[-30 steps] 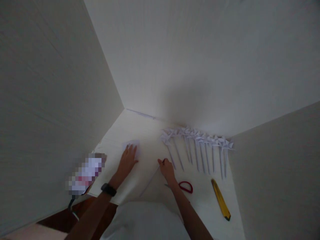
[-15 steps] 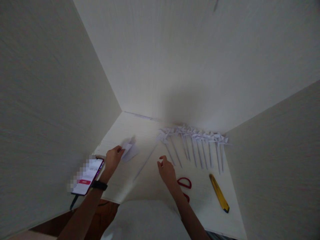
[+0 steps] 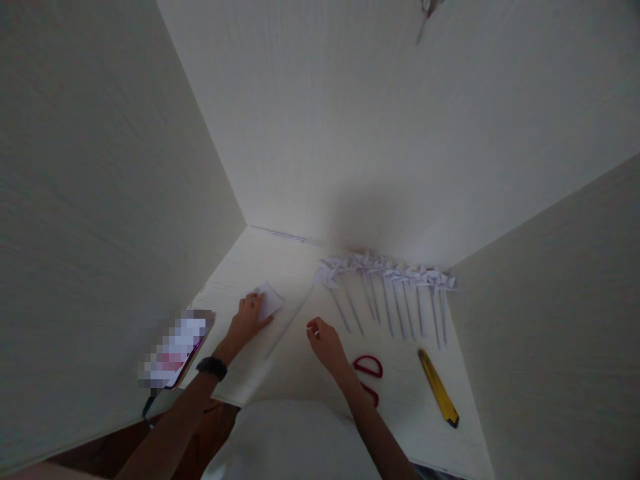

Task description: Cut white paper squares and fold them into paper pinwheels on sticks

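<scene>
My left hand (image 3: 249, 319) rests on a small stack of white paper (image 3: 270, 300) at the left of the tabletop, fingers spread and thumb apart along its near side. Over the middle of the table, my right hand (image 3: 326, 343) is loosely closed with its fingers curled, and nothing shows in them. Just beyond it lies a row of white paper pinwheels (image 3: 395, 269) on thin sticks. The leftmost pinwheel (image 3: 327, 272) has a longer-looking stick (image 3: 289, 323) slanting toward me between my hands.
Red-handled scissors (image 3: 369, 366) lie partly under my right forearm. A yellow utility knife (image 3: 438, 388) is farther right. Thin white sticks (image 3: 280, 234) lie along the back wall. A phone (image 3: 180, 350) with a cable leans at the left wall. Walls enclose three sides.
The paper my left hand held up is now down on the stack, and that hand has moved right, its fingers spreading. My right hand has shifted slightly left and curled more.
</scene>
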Demonstrator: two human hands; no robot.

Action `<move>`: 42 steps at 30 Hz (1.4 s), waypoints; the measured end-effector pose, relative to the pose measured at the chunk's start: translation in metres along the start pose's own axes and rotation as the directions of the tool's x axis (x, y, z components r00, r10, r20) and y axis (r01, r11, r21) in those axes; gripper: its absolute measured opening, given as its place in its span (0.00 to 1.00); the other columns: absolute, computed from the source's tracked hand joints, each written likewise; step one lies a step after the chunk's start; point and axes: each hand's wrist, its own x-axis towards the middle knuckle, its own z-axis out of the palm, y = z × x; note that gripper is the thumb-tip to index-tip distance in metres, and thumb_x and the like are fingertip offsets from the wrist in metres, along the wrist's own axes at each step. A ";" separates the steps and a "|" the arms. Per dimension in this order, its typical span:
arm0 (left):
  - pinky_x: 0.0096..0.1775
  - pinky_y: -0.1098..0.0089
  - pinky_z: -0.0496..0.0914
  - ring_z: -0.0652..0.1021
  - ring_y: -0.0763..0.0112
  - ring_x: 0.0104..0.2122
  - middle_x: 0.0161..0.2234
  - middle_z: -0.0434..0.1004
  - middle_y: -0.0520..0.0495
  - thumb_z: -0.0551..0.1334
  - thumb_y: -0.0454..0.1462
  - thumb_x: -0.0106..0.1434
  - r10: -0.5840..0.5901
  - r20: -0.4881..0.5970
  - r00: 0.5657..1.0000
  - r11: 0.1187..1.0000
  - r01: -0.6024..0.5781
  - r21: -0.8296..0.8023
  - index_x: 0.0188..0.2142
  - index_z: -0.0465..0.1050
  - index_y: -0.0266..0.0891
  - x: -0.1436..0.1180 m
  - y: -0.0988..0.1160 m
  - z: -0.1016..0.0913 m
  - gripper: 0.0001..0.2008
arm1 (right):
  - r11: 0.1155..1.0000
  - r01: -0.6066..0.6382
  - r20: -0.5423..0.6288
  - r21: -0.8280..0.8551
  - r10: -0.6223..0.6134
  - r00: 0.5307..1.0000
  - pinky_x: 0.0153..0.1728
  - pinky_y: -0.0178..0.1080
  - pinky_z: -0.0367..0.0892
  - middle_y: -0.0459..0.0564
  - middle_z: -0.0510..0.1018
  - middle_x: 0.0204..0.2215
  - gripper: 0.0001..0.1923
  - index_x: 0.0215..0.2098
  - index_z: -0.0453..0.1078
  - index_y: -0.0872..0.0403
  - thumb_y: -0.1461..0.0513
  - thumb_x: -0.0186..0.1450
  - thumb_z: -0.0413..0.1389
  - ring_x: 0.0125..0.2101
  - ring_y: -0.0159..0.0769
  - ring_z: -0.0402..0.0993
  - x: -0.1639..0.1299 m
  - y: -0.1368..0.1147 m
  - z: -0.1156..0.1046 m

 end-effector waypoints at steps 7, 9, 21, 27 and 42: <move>0.45 0.55 0.73 0.75 0.60 0.46 0.52 0.71 0.41 0.60 0.40 0.65 0.018 0.075 0.997 1.000 -0.016 -0.024 0.52 0.67 0.38 0.012 0.003 -0.006 0.17 | 0.999 -0.030 0.017 0.045 0.029 0.999 0.42 0.46 0.72 0.53 0.74 0.48 0.14 0.50 0.68 0.55 0.58 0.68 0.54 0.42 0.39 0.74 -0.007 0.008 -0.010; 0.45 0.55 0.73 0.75 0.60 0.46 0.51 0.71 0.41 0.60 0.40 0.65 0.012 0.115 0.993 0.998 -0.005 -0.068 0.52 0.67 0.37 0.017 -0.002 -0.013 0.17 | 0.998 -0.039 0.035 0.057 0.037 0.999 0.42 0.46 0.72 0.53 0.74 0.47 0.14 0.50 0.68 0.56 0.58 0.68 0.54 0.42 0.39 0.74 -0.008 0.009 -0.010; 0.44 0.56 0.73 0.76 0.62 0.43 0.47 0.73 0.42 0.60 0.41 0.65 -0.233 0.107 0.966 0.796 0.253 -0.550 0.49 0.69 0.36 0.000 -0.001 -0.086 0.16 | 0.987 0.030 -0.052 0.158 -0.022 0.998 0.40 0.45 0.73 0.52 0.75 0.45 0.13 0.48 0.69 0.56 0.58 0.68 0.54 0.40 0.37 0.75 -0.022 0.008 -0.021; 0.39 0.64 0.74 0.79 0.60 0.35 0.33 0.81 0.44 0.63 0.55 0.54 -0.155 0.186 0.970 0.409 0.234 -0.882 0.47 0.73 0.35 -0.064 0.072 -0.096 0.29 | 0.925 0.268 -0.197 0.270 -0.219 0.956 0.33 0.35 0.73 0.52 0.79 0.42 0.16 0.52 0.66 0.56 0.61 0.67 0.54 0.37 0.35 0.77 -0.032 -0.035 -0.025; 0.37 0.65 0.73 0.80 0.61 0.34 0.36 0.82 0.41 0.69 0.49 0.49 -0.015 0.274 0.961 0.075 0.275 -0.959 0.43 0.73 0.36 -0.091 0.153 -0.103 0.26 | 0.645 0.762 -0.194 -0.065 -0.757 0.624 0.50 0.44 0.68 0.52 0.74 0.55 0.21 0.53 0.71 0.44 0.69 0.67 0.48 0.51 0.38 0.72 -0.068 -0.039 -0.095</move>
